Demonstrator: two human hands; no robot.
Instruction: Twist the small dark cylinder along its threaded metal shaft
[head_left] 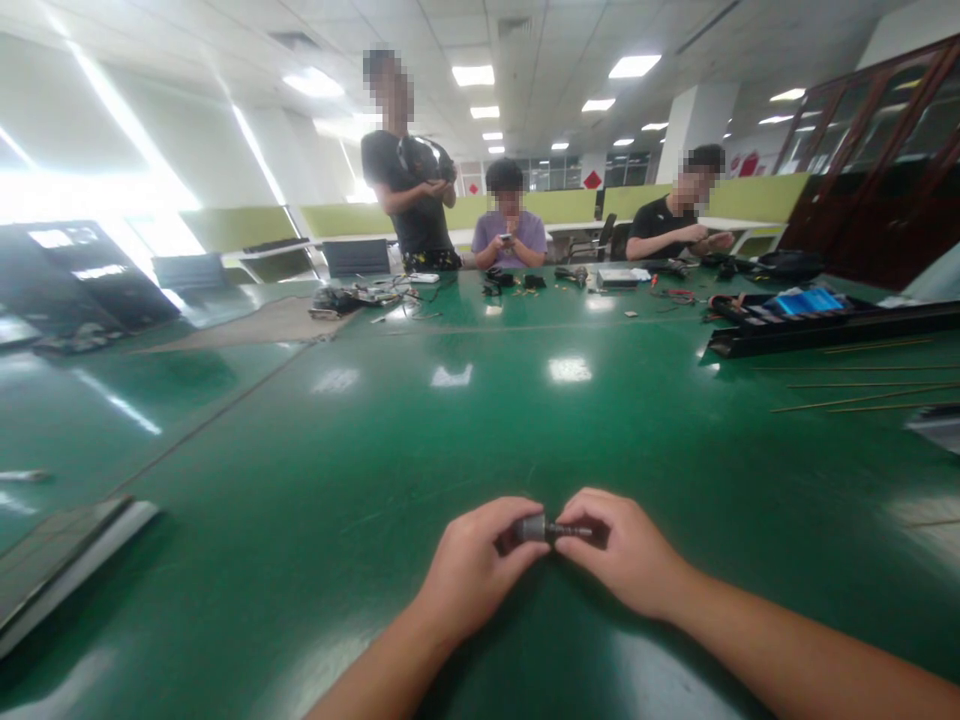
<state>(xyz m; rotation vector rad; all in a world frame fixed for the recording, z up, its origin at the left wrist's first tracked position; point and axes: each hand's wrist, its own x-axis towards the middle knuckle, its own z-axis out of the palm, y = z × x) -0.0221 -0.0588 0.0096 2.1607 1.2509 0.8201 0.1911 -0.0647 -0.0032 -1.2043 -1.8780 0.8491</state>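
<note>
Above the green tabletop at the near middle, my left hand (484, 560) is closed around a small grey metal cylinder with a thin dark shaft (533, 528). The cylinder lies sideways, its shaft pointing right; it resembles a small motor, but its exact kind is unclear. My right hand (622, 550) pinches about the shaft, thumb below and fingers above. The shaft's tip shows inside the curl of that hand. My left fingers hide the cylinder's left end.
A long black tray (832, 318) with a blue item lies at right, near thin rods (862, 385). Electronic parts and cables (360, 297) line the far side. A flat grey slab (67, 560) is at left. Three people are across the table, one standing (420, 200).
</note>
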